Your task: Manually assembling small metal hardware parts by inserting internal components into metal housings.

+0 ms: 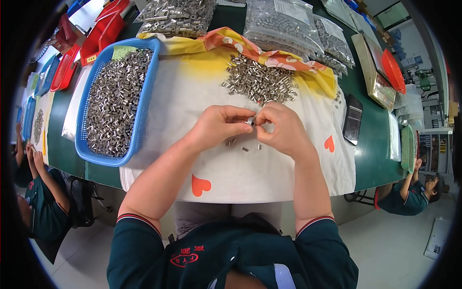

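My left hand (222,126) pinches a small metal sleeve (250,121) between thumb and forefinger, above the white cloth (168,139). Right against it, my right hand (280,126) is closed, its thumb and forefinger pressed together at the sleeve's edge; what those fingertips hold is hidden. A few loose metal sleeves (245,149) lie on the cloth just below my hands. Beyond my fingers spreads a pile of short, shiny metal sleeves (261,79). To the left, a blue plastic basket (152,91) is filled with many similar small metal pieces.
Clear bags of metal parts (284,29) stand along the far side behind a rolled yellow-orange cloth edge (226,38). A dark phone (353,119) lies at right on the green table (368,164). Red trays (103,36) sit far left. Other people work at both sides.
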`<state>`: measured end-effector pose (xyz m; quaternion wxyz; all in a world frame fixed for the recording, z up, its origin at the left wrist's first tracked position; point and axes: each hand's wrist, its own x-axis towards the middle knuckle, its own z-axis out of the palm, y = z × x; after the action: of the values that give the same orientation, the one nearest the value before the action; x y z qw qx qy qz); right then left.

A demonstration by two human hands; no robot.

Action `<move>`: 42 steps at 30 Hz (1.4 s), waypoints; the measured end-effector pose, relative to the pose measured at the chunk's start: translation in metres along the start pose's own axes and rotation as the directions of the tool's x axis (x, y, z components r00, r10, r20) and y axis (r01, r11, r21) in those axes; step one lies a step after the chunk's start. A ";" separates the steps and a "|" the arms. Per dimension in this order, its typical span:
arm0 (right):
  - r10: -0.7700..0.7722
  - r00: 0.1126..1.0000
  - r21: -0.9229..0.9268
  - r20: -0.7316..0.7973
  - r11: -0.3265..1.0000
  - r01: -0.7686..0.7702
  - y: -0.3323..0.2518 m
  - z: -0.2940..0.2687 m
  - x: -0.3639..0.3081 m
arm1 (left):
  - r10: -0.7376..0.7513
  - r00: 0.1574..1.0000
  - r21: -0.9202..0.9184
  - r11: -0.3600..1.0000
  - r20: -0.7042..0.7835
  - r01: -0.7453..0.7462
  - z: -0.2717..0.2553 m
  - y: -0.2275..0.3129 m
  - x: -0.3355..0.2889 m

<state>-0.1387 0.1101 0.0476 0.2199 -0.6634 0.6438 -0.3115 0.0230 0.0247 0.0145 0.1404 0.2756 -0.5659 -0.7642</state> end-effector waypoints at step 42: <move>0.204 0.968 0.355 -0.145 0.924 -0.142 0.008 0.009 0.002 | 0.022 0.996 -0.121 0.992 -0.083 -0.032 -0.003 -0.004 0.005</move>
<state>-0.1380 0.1068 0.0355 0.2998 -0.5248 0.6531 -0.4563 0.0209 0.0205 0.0088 0.1901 0.2898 -0.5157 -0.7835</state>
